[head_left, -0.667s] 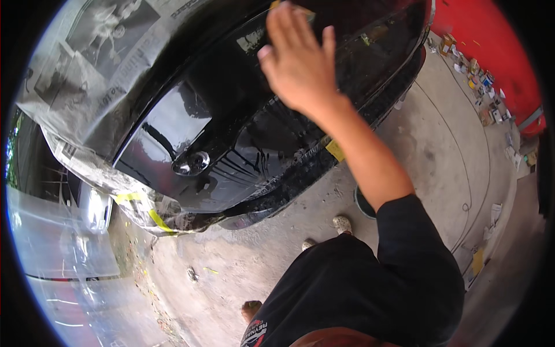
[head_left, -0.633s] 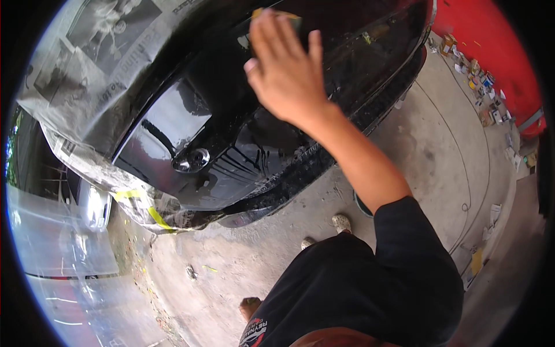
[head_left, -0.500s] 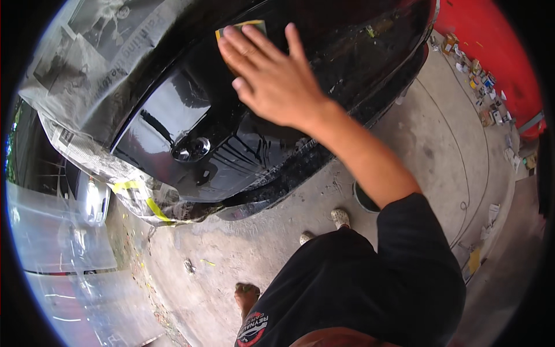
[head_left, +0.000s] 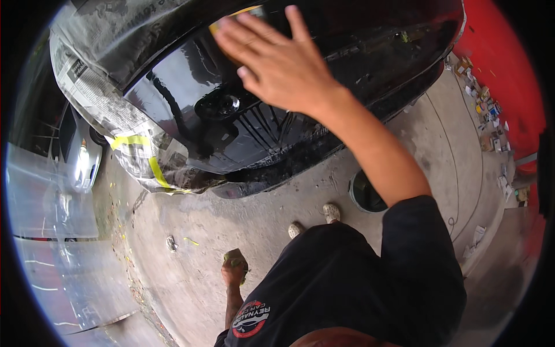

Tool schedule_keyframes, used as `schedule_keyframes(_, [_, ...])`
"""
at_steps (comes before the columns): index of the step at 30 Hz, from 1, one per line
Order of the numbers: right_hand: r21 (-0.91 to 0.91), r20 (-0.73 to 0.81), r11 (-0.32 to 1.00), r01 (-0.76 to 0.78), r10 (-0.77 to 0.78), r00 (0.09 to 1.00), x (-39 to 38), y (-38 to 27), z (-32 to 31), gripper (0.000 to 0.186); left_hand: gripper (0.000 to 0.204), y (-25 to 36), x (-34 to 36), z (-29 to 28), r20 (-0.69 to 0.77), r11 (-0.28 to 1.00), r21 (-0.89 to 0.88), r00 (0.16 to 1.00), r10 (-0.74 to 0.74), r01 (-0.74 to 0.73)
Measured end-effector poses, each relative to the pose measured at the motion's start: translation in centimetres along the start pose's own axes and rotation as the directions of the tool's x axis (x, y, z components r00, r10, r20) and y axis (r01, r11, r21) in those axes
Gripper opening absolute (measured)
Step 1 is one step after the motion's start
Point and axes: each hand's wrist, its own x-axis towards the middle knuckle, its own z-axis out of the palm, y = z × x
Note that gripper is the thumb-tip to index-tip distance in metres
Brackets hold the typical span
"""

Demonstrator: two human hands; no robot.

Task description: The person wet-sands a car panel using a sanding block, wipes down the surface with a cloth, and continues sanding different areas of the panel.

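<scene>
My right hand (head_left: 283, 69) lies flat, fingers spread, over a thin yellow-edged sheet or pad (head_left: 245, 11) on the glossy, wet black panel of a car (head_left: 370, 63). The panel has a round emblem recess (head_left: 217, 106) and dark drips below it. My left hand (head_left: 232, 269) is down by my left side, closed around an olive-green pad (head_left: 237, 256). Newspaper masking (head_left: 87, 84) with yellow tape strips (head_left: 156, 170) covers the car's left part and upper edge.
A dark bucket (head_left: 367, 194) stands on the concrete floor (head_left: 185, 272) near my feet. Plastic sheeting (head_left: 58, 214) and another car part (head_left: 81, 162) are at left. Along a red surface (head_left: 503, 40) at right lie many small cans and boxes (head_left: 485, 110) and a cord (head_left: 452, 221).
My right hand and the pad beneath it have moved left along the panel. The view has shifted, so more of my left hand, its green pad and the bucket show.
</scene>
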Motion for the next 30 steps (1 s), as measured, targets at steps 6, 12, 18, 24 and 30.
schedule_keyframes(6, [0.007, 0.053, 0.993, -0.121, 0.121, 0.991, -1.2, 3.2, -2.7, 0.069, 0.021, -5.4, -3.6, 1.2, -0.051, 0.973, -0.212, 0.994, -0.099, 0.086])
schedule_keyframes(12, [0.023, 0.013, 0.973, 0.231, -0.231, 0.973, 4.0, -9.0, 1.4, 0.068, 0.023, 2.5, -1.2, -1.2, -0.012, 0.966, -0.21, 0.987, -0.159, 0.153])
schedule_keyframes(18, [0.074, 0.013, 0.978, 0.193, -0.194, 0.981, 2.6, -2.9, -0.4, 0.071, 0.032, -2.8, -4.9, -0.1, -0.111, 0.925, -0.29, 0.952, -0.286, 0.244])
schedule_keyframes(24, [0.013, 0.068, 0.949, 0.315, -0.316, 0.946, 4.9, -5.3, -1.8, 0.066, 0.028, -0.4, -7.0, -1.6, 0.013, 0.841, -0.317, 0.889, -0.458, 0.439])
schedule_keyframes(30, [0.047, 0.004, 0.914, 0.402, -0.403, 0.915, 7.9, -11.0, -0.9, 0.073, 0.026, -1.3, -1.9, 2.0, 0.016, 0.929, -0.291, 0.972, -0.235, 0.229])
